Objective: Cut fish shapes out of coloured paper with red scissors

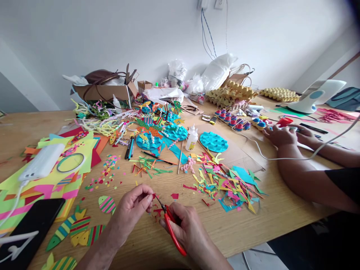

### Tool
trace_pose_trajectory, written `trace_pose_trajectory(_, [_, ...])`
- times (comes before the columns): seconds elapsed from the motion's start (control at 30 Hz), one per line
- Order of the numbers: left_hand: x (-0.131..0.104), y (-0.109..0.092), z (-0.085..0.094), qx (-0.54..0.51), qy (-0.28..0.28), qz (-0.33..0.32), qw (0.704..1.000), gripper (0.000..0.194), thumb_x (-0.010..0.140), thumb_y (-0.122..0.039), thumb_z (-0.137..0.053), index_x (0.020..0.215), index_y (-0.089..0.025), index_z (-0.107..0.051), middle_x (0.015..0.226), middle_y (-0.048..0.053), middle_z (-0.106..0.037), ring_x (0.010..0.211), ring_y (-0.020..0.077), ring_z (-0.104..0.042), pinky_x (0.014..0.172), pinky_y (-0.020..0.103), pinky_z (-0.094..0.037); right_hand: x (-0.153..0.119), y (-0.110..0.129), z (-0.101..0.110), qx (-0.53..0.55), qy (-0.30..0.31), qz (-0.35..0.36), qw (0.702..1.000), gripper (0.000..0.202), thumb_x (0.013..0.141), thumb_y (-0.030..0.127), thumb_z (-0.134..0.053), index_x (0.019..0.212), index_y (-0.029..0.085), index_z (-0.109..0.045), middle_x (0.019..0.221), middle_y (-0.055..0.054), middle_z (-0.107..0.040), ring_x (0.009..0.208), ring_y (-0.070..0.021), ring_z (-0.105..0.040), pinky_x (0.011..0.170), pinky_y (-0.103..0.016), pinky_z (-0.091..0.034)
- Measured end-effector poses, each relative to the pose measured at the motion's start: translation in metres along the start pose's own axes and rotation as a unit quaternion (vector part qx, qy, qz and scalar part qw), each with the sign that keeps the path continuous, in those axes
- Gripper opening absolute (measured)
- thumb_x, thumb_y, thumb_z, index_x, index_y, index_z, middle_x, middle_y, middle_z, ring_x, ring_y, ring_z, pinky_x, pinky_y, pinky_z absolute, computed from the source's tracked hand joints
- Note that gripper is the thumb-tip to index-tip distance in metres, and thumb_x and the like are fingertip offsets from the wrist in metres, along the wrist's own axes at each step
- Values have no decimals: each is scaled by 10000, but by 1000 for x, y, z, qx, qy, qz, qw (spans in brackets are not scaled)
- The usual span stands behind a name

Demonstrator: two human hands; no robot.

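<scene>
My right hand [184,221] grips red-handled scissors [173,232], their blades pointing up and left. At the blade tips, my left hand [137,202] pinches a small piece of red paper [153,195], mostly covered by the fingers. Red paper scraps [158,213] lie on the table between the two hands. Left of my left hand is a pink and green striped paper fish [107,204]. More striped paper fish [80,227] lie nearer the front left.
Cut paper scraps [225,183] spread to the right, with a glue bottle [192,138] and blue painted egg-carton pieces [213,141] behind. Coloured sheets carry a white power bank [42,161]; a black phone [33,228] lies nearby. A co-worker's hands [281,135] are at right, near a white cable [270,158].
</scene>
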State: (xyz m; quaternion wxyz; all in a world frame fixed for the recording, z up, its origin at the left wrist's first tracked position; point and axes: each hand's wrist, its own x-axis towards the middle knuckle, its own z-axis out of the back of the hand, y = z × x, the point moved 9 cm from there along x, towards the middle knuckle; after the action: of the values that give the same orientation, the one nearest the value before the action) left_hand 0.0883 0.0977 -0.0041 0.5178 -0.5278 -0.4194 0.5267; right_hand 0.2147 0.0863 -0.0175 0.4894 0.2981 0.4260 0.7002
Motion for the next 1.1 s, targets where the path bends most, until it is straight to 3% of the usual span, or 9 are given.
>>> trace_pose_trajectory(0.23, [-3,-2,-1,-5,-11,9,1000,140,761,-297,-521,688,-186,-567,576,-38,-496,582,131,-470,573,233,-401,-1,0,0,-6,5,3,1000,319,731,329,-533,530,192,-326,484,65,-320,461,-72,-274,432,-187,-206])
trace_pose_trajectory(0.63, [-3,-2,-10,5,19,16,1000,136,759,-274,-501,672,-186,-556,576,-43,-487,584,127,-459,572,223,-392,-2,0,-2,-17,15,-9,1000,292,742,303,-537,550,186,-350,494,72,-310,468,-70,-265,437,-189,-197])
trace_pose_trajectory(1.1, [-2,2,-3,16,8,25,1000,127,753,-278,-514,681,-187,-565,576,-38,-494,587,132,-465,561,223,-393,-3,-2,-3,7,9,-3,1000,335,741,349,-535,529,189,-332,482,70,-303,461,-69,-256,421,-189,-188])
